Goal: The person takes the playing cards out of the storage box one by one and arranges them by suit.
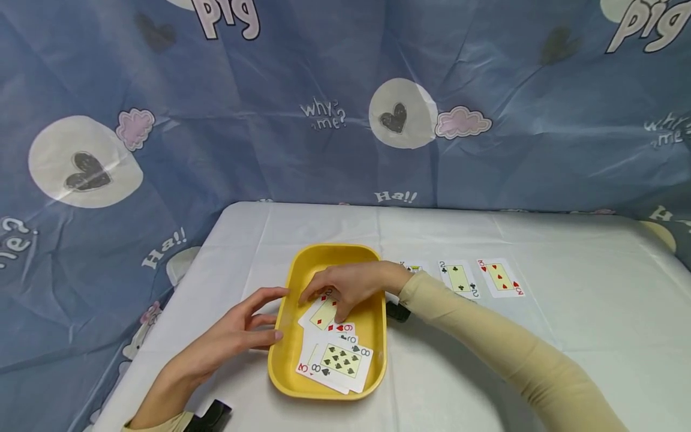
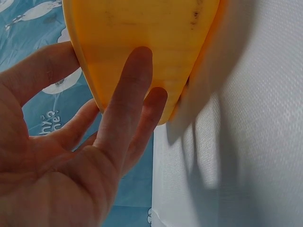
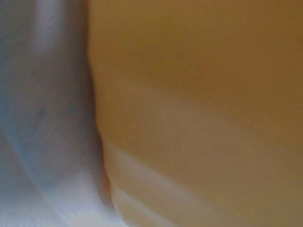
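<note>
A blue printed cloth (image 1: 302,156) fills the upper frame, and a bench (image 1: 610,282) under white cloth spreads across the lower part. The yellow tray (image 1: 373,312) sits on it at lower centre.

The step in hand looks like singling out a card inside that tray. The left hand (image 1: 237,330), at its left side, has its fingers spread against the rim and outer wall, seemingly steadying it. The right hand (image 1: 351,285) reaches in from the right, fingers bent down over a diamond card (image 1: 323,315) in the middle of the tray; whether they pinch it I cannot tell, and the right wrist view is too blurred to help. The next move probably calls for a sure hold on one card's edge without dragging its neighbours.

Those neighbours are the likely hindrance: a heart card (image 1: 348,329) shows only an edge there, and an eight of spades (image 1: 342,366) overlaps others lower in the tray.

Right of centre, a king (image 1: 414,267), a two of clubs (image 1: 459,279) and a three of hearts (image 1: 500,277) lie face up in a row, the king partly hidden by the right arm.
</note>
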Demonstrator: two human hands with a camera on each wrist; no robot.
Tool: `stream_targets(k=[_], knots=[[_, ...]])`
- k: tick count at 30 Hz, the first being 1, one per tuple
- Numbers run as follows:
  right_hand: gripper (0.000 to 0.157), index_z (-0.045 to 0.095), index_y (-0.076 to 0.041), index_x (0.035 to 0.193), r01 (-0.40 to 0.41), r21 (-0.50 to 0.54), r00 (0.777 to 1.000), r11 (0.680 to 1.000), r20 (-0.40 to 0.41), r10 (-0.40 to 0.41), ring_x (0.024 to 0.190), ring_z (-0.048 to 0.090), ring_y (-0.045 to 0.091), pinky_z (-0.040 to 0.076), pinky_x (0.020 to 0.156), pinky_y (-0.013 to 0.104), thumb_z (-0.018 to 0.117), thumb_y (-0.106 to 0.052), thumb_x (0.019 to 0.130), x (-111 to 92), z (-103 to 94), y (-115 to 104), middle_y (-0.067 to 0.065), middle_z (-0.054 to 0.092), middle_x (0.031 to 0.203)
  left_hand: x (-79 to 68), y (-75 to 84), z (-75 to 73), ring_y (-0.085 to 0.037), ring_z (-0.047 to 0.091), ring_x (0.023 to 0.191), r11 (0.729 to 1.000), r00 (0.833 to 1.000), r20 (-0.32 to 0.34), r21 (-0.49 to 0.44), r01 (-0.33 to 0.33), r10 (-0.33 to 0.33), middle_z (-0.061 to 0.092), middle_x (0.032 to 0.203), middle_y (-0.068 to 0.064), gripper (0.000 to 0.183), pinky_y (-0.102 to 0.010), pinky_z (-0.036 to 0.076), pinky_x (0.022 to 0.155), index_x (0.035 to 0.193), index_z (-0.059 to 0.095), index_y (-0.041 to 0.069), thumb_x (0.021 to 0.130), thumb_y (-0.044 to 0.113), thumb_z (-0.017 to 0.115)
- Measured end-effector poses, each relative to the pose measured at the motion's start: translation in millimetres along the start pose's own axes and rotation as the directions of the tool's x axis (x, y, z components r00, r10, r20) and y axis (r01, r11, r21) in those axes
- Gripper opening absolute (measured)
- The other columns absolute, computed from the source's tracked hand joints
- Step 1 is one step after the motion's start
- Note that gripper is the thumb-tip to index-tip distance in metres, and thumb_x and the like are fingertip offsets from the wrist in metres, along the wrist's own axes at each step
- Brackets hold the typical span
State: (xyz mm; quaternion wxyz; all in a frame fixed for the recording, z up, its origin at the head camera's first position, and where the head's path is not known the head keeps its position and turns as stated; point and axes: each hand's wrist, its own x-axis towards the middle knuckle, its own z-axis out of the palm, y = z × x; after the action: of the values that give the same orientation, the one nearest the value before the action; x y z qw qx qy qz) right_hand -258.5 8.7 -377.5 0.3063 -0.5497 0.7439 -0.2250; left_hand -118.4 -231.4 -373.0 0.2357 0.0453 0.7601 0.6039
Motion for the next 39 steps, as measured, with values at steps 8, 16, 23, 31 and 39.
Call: stream_targets(k=[8, 16, 23, 31, 39], knots=[[0.071, 0.055, -0.024, 0.14, -0.083, -0.09, 0.996, 0.993, -0.029, 0.08, 0.1, 0.049, 0.012, 0.044, 0.084, 0.02, 0.087, -0.019, 0.077, 0, 2.5, -3, -0.004, 0.051, 0.121, 0.8, 0.0, 0.0, -0.032, 0.055, 0.121, 1.0, 1.0, -0.007, 0.006, 0.002, -0.002, 0.024, 0.155, -0.01, 0.066, -0.042, 0.055, 0.087, 0.146, 0.039, 0.016, 0.09, 0.017, 0.072], [0.068, 0.056, -0.025, 0.139, -0.101, -0.021, 0.995, 0.995, -0.021, 0.101, 0.104, 0.05, 0.008, 0.045, 0.089, 0.02, 0.086, -0.017, 0.078, -1, 4.0, -3, -0.009, 0.052, 0.123, 0.5, -0.4, -0.3, -0.031, 0.054, 0.122, 1.0, 1.0, -0.011, 0.015, -0.003, 0.003, 0.025, 0.156, -0.009, 0.066, -0.041, 0.055, 0.087, 0.146, 0.04, 0.017, 0.089, 0.018, 0.073], [0.039, 0.063, -0.022, 0.12, -0.023, 0.008, 0.993, 1.0, -0.113, 0.024, 0.084, 0.053, 0.011, 0.045, 0.075, 0.021, 0.075, -0.007, 0.087, -2, 3.2, 0, -0.003, 0.059, 0.092, 0.1, -0.6, -0.5, -0.031, 0.054, 0.122, 1.0, 1.0, -0.008, 0.002, 0.002, -0.002, 0.023, 0.156, -0.009, 0.066, -0.041, 0.054, 0.088, 0.146, 0.039, 0.017, 0.089, 0.016, 0.073], [0.031, 0.06, -0.018, 0.123, 0.143, 0.056, 0.946, 0.988, -0.3, -0.12, 0.083, 0.052, 0.014, 0.043, 0.073, 0.026, 0.059, -0.001, 0.097, -5, -2.0, 6, 0.001, 0.055, 0.093, -0.2, -1.2, -1.6, -0.032, 0.053, 0.124, 1.0, 1.0, 0.013, -0.013, -0.024, 0.025, 0.025, 0.156, -0.009, 0.064, -0.042, 0.053, 0.089, 0.147, 0.039, 0.017, 0.091, 0.015, 0.071], [0.039, 0.058, -0.02, 0.137, 0.225, 0.187, 0.885, 0.956, -0.45, -0.12, 0.096, 0.055, 0.015, 0.046, 0.086, 0.032, 0.058, -0.009, 0.099, -8, -5.2, 12, -0.006, 0.06, 0.12, -0.2, -1.4, -2.1, -0.033, 0.052, 0.124, 0.999, 0.999, 0.022, -0.007, -0.032, 0.033, 0.024, 0.156, -0.01, 0.063, -0.042, 0.053, 0.089, 0.146, 0.04, 0.018, 0.091, 0.016, 0.071]])
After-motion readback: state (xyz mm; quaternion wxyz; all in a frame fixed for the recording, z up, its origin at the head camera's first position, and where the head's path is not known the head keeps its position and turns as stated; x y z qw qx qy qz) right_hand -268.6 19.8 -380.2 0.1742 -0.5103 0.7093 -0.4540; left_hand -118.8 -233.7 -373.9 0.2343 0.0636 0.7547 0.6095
